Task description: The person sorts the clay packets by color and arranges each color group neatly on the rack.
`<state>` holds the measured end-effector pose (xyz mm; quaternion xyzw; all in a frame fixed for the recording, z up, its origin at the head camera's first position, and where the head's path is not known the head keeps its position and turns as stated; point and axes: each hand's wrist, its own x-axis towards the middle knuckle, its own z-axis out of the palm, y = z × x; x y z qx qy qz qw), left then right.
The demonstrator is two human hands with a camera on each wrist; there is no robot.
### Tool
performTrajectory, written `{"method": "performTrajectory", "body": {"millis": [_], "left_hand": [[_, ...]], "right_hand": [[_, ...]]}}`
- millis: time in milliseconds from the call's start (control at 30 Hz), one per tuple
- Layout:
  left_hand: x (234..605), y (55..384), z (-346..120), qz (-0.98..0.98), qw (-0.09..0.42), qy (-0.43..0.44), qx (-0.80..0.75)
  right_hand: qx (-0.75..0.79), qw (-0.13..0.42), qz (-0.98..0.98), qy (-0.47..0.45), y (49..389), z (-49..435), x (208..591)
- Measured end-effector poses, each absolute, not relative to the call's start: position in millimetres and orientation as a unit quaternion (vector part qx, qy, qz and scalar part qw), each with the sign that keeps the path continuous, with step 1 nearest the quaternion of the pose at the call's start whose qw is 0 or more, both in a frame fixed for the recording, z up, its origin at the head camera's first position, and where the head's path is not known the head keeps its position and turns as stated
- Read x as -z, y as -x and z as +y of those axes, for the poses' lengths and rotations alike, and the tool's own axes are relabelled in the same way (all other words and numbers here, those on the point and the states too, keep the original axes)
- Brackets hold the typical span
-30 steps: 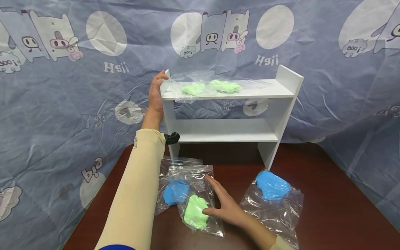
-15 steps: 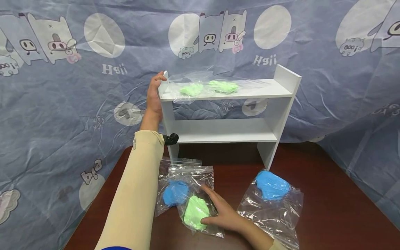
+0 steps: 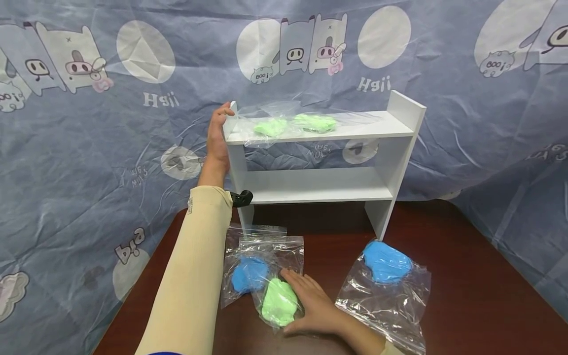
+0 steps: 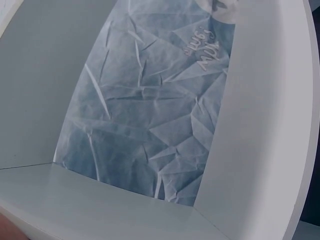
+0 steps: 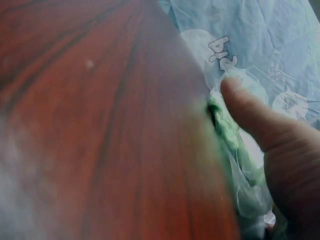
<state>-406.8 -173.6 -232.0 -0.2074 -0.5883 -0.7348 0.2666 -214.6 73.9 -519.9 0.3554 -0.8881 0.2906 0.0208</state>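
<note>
My left hand (image 3: pixel 218 135) holds the left side panel of a white two-tier shelf (image 3: pixel 319 185), fingers bent over the panel's top edge; the left wrist view shows mostly the shelf's inside. On the table, my right hand (image 3: pixel 312 305) lies over the right part of a clear zip bag with a flat light-green lump of clay (image 3: pixel 278 301), its fingers extended and thumb apart. In the right wrist view the thumb (image 5: pixel 250 110) is beside the bagged green clay (image 5: pixel 232 135). Under that bag's left side lies another bag with a blue lump (image 3: pixel 249 274).
Two bagged green lumps (image 3: pixel 315 123) lie on the shelf's top board, their plastic hanging over its front edge. A bag with a blue lump (image 3: pixel 387 262) lies at the right on the dark red-brown table (image 3: pixel 470 296). A printed blue-grey cloth (image 3: pixel 199 59) hangs behind.
My right hand has moved down and slightly left, from beside the green clay's bag onto its right part. The left hand keeps its hold on the shelf. The head view has shifted slightly.
</note>
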Motion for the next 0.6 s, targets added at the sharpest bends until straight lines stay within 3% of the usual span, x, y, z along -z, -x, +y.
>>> {"method": "performTrajectory", "body": {"millis": [600], "left_hand": [[230.5,402.2,-173.3,-0.596,0.249,0.2,0.737]], "right_hand": [[-0.216,0.051,-0.903,-0.367,209.5,70.7,520.2]]}}
